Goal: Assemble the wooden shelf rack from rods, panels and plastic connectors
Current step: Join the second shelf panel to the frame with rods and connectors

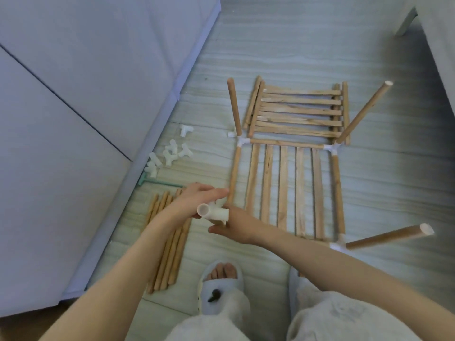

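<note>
**Fourth corner joint going on**

Slippered feet (219, 279) sit just below both hands. Left hand (197, 198) and right hand (236, 227) together grip a white connector (213, 212) at the frame (285, 143)'s open near-left corner; next, seating it squarely onto the rod end.

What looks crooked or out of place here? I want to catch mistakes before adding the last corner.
Nothing looks broken. The three upright rods splay outward, though the wide lens may exaggerate this. The near right rod leans most, almost flat. One loose connector lies by the far left corner, apart from the connector pile.
</note>
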### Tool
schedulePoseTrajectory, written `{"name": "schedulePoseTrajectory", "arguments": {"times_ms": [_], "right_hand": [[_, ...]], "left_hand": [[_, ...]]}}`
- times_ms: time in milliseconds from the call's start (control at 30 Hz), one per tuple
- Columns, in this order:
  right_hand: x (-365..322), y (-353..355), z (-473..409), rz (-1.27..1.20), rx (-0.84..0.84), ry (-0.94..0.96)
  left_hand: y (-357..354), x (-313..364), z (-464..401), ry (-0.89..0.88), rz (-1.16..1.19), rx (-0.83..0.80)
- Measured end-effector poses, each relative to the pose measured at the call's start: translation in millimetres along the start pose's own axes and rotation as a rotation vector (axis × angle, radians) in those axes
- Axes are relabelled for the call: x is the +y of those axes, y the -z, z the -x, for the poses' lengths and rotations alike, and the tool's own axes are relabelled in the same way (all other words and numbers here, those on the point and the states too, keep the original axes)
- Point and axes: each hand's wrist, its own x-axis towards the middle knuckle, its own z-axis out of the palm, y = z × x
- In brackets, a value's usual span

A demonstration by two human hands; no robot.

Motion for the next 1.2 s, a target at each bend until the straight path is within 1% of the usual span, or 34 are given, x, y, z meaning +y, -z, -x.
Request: {"name": "schedulePoseTrajectory", "arguments": {"times_ms": [67,100,300,433,533,667,700,800,833,933,1000,1067,1133,1200], "right_hand": [[2.1,-8.4,-4.9,0.003,0.029,0.029],[3.4,-11.4,-5.7,0.019,0.05,0.035],[6.7,-18.9,-6.6,0.105,0.142,0.118],[4.4,-19.0,-7.5,0.186,0.133,0.113],[0.0,-17.5,-10.7,0.232,0.082,0.093],[-1.8,-14.9,-14.5,0.256,0.022,0.081],[-1.5,-14.4,-14.7,0.261,0.012,0.081],[-1.0,-13.1,-15.9,0.278,-0.002,0.081],[-1.4,-13.3,-17.1,0.287,-0.004,0.084],[-1.4,-16.1,-22.4,0.329,-0.009,0.1],[-1.0,-18.0,-24.5,0.334,-0.001,0.107],[0.4,-19.1,-24.7,0.315,0.015,0.103],[0.0,-21.7,-22.3,0.296,0.051,0.113],[0.6,-24.9,-20.6,0.299,0.064,0.136]], "left_hand": [[-6.3,-3.0,-3.8,-0.066,0.007,0.096],[-7.4,-5.4,-4.9,-0.093,0.036,0.118],[-11.7,-6.9,-10.2,-0.188,0.107,0.115],[-11.2,-10.2,-9.7,-0.204,0.138,0.119],[-4.8,-10.7,-5.5,-0.201,0.171,0.124],[6.7,-6.3,3.0,-0.131,0.128,0.094],[8.7,-5.9,6.0,-0.085,0.178,0.085],[7.2,0.6,13.2,0.039,0.495,0.126],[3.9,4.1,12.7,0.044,0.499,0.174],[-7.5,10.9,6.3,0.027,0.324,0.349],[-10.9,10.3,2.0,0.013,0.235,0.425],[-14.5,5.6,1.5,-0.046,0.106,0.493],[-18.2,2.0,1.4,-0.107,0.058,0.528],[-21.9,-1.0,3.0,-0.119,0.066,0.53]]}}
